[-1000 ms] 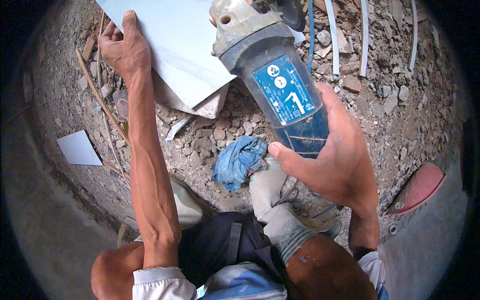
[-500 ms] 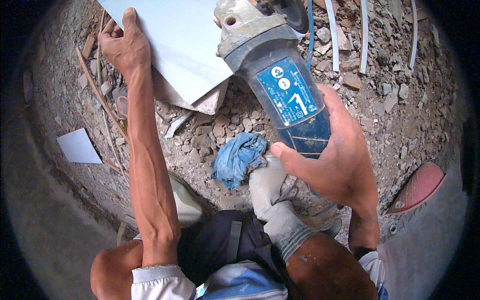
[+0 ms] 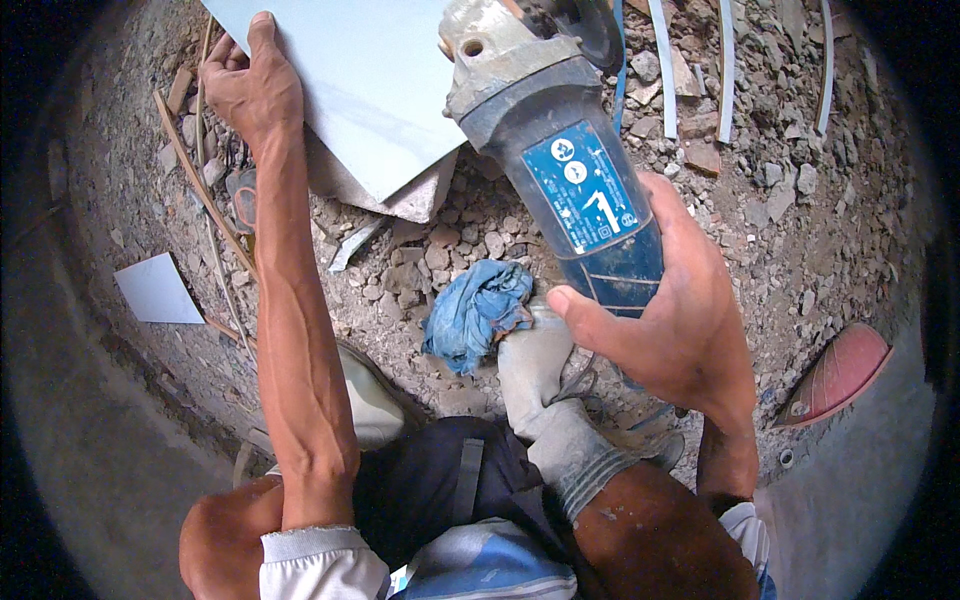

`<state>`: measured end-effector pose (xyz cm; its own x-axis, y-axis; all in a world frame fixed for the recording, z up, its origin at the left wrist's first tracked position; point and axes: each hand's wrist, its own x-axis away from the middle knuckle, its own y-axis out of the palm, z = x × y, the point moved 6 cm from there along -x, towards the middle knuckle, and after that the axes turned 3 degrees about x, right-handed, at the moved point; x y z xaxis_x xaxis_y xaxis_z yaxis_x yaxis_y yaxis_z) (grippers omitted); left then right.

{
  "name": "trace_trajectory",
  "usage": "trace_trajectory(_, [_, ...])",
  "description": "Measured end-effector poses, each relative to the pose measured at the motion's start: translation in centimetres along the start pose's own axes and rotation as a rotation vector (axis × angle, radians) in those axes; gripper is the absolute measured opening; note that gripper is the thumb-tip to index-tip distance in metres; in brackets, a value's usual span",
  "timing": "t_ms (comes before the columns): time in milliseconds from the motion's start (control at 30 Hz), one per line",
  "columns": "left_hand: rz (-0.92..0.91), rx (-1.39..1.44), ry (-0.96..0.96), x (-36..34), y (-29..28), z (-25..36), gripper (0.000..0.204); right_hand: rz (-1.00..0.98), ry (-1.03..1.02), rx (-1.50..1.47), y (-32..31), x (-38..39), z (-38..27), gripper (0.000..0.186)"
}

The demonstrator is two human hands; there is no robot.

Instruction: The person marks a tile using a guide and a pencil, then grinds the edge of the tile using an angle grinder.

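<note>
My left hand (image 3: 252,92) grips the left edge of a pale, flat tile (image 3: 385,110), its thumb on top and its fingers curled at the edge. Beneath the tile's near corner shows a rough whitish block (image 3: 425,192). My right hand (image 3: 685,310) is wrapped round the blue rear body of an angle grinder (image 3: 580,190). The grinder's metal head lies over the tile's right side, and its dark disc (image 3: 590,30) shows at the top edge. Whether the disc touches the tile is hidden.
A crumpled blue cloth (image 3: 478,315) lies on the rubble by my shoe. Several narrow pale strips (image 3: 726,70) lie at the far right. A pale offcut (image 3: 158,290) and a thin wooden stick (image 3: 200,185) are on the left. A red curved object (image 3: 838,375) rests at the right.
The grinder in my right hand has shifted slightly to the right. My left hand keeps its hold on the tile, which has barely moved.
</note>
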<state>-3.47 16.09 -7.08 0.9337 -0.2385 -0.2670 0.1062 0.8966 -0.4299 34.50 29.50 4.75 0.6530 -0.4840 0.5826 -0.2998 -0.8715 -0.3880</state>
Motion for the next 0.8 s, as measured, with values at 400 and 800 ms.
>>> trace_trajectory(400, [-0.004, -0.139, -0.022, -1.0, -0.4, -0.9, 0.073, -0.007, 0.019, -0.013, -0.1, 0.8, 0.2, 0.076])
trace_trajectory(800, [-0.027, -0.051, -0.010, 0.1, 0.1, 0.8, 0.068, -0.045, 0.071, -0.021, -0.1, 1.8, 0.9, 0.070])
